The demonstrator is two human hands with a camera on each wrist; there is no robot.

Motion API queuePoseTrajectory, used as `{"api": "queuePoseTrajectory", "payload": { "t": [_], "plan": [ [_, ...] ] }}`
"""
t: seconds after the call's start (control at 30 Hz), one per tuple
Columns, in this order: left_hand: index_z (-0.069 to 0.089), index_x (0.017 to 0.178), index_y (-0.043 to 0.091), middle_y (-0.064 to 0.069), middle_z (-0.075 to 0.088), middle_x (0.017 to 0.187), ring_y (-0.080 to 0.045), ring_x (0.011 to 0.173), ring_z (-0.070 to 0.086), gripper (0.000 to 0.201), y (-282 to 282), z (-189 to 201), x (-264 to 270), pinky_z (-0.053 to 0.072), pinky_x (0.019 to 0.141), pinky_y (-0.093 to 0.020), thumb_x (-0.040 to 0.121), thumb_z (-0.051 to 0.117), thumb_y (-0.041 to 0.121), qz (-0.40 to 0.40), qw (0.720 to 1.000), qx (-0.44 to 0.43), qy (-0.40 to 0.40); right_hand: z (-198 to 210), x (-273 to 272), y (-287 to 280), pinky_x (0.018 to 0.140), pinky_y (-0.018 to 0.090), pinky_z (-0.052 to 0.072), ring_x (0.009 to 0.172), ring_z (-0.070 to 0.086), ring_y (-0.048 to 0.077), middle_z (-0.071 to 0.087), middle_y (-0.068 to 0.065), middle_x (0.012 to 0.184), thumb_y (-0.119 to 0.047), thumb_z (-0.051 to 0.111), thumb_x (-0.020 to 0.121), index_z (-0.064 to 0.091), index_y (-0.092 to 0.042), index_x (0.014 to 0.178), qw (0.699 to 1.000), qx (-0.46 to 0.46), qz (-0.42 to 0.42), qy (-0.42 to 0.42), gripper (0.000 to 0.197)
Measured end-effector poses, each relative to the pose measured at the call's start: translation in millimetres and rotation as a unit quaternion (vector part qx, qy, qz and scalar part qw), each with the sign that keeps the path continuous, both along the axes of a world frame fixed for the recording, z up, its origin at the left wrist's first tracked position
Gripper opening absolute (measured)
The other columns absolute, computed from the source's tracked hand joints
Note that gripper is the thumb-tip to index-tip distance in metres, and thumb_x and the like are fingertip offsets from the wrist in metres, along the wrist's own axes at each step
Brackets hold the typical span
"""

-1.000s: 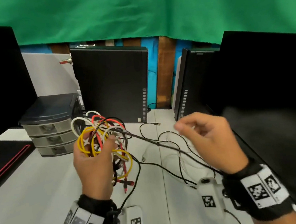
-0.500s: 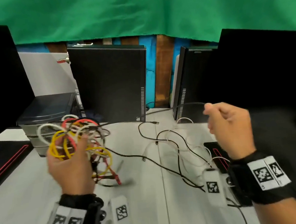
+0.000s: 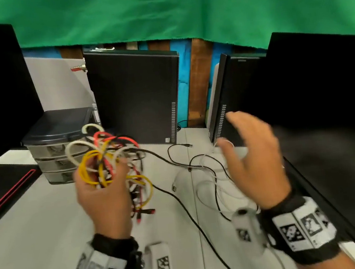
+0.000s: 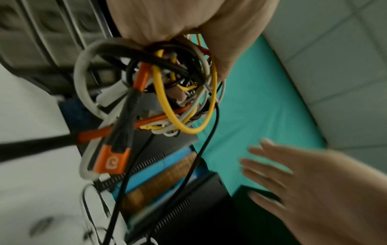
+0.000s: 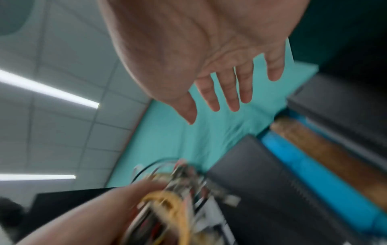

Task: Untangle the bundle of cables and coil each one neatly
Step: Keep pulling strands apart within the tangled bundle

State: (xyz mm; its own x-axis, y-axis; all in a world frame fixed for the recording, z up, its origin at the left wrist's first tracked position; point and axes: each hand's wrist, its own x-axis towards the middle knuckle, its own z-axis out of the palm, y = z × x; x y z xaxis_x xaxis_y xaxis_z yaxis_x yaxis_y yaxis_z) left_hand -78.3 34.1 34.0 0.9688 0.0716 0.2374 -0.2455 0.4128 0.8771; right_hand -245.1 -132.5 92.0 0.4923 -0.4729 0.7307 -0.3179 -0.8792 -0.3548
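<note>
My left hand (image 3: 104, 191) grips a tangled bundle of cables (image 3: 109, 158) in yellow, white, red and black, held above the table's left middle. In the left wrist view the bundle of cables (image 4: 167, 92) hangs from my curled fingers, with an orange plug (image 4: 113, 160) dangling. A black cable (image 3: 178, 201) runs from the bundle down across the table. My right hand (image 3: 250, 155) hovers to the right with straight spread fingers (image 5: 228, 92) and holds nothing. Loose black and white cables (image 3: 210, 174) lie on the table under it.
A small grey drawer unit (image 3: 56, 146) stands just behind the bundle. Two black computer towers (image 3: 133, 95) (image 3: 234, 98) stand at the back, dark monitors at both sides. A black and red pad (image 3: 6, 185) lies at the left on the white table (image 3: 41, 234).
My right hand let go of the black cable, opened and dropped lower toward the middle. My left hand brought the bundle back to the right and slightly up.
</note>
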Motion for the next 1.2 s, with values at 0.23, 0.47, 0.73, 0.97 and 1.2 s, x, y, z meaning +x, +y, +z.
{"api": "queuePoseTrajectory", "payload": {
  "t": [0.23, 0.47, 0.73, 0.97, 1.2],
  "plan": [
    [0.062, 0.112, 0.020, 0.006, 0.074, 0.100, -0.011, 0.092, 0.072, 0.043, -27.0, 6.7, -64.4, 0.058, 0.081, -0.026, 0.076, 0.083, 0.009, -0.115, 0.990, 0.058, -0.053, -34.8, 23.7, 33.6, 0.080, 0.041, 0.058, 0.088, 0.067, 0.008, 0.069, -0.011, 0.093, -0.052, 0.058, 0.091, 0.057, -0.038, 0.123, 0.945, 0.279, 0.155, 0.070, 0.035],
    [0.066, 0.111, 0.023, -0.001, 0.076, 0.104, -0.023, 0.097, 0.073, 0.042, -18.7, 0.0, -27.0, 0.058, 0.089, -0.046, 0.075, 0.085, 0.012, -0.068, 0.996, 0.002, 0.064, 9.1, -0.5, 16.6, 0.057, 0.008, 0.039, 0.054, 0.053, -0.001, 0.060, -0.016, 0.056, -0.020, 0.069, 0.090, 0.077, -0.016, 0.083, 0.918, 0.290, 0.269, 0.015, 0.011],
    [0.065, 0.125, 0.017, -0.006, 0.075, 0.110, -0.024, 0.091, 0.075, 0.046, 15.2, -10.8, 19.5, 0.061, 0.068, -0.036, 0.081, 0.078, 0.013, -0.055, 0.977, -0.111, 0.174, -0.8, -5.6, -36.8, 0.077, 0.035, 0.057, 0.088, 0.070, 0.016, 0.076, 0.007, 0.090, -0.008, 0.067, 0.091, 0.075, -0.014, 0.085, 0.931, 0.346, 0.080, -0.090, 0.012],
    [0.064, 0.118, 0.005, -0.009, 0.067, 0.097, -0.019, 0.075, 0.069, 0.030, 12.9, 6.5, 0.4, 0.058, 0.061, -0.029, 0.091, 0.053, 0.010, -0.264, 0.933, -0.167, 0.179, -18.5, -7.1, -40.8, 0.111, 0.032, 0.034, 0.139, 0.033, 0.015, 0.035, -0.003, 0.150, -0.004, 0.071, 0.084, 0.031, -0.033, 0.149, 0.948, 0.257, 0.057, 0.178, 0.081],
    [0.076, 0.095, 0.020, -0.004, 0.072, 0.093, -0.023, 0.077, 0.070, 0.031, 16.3, 14.1, -12.5, 0.047, 0.076, -0.036, 0.084, 0.048, 0.013, -0.325, 0.913, -0.187, 0.161, -23.4, 10.1, 0.7, 0.117, 0.030, 0.027, 0.142, 0.030, -0.005, 0.038, -0.022, 0.151, -0.046, 0.072, 0.085, 0.046, -0.050, 0.136, 0.891, 0.321, 0.261, 0.188, 0.058]
  ]
}}
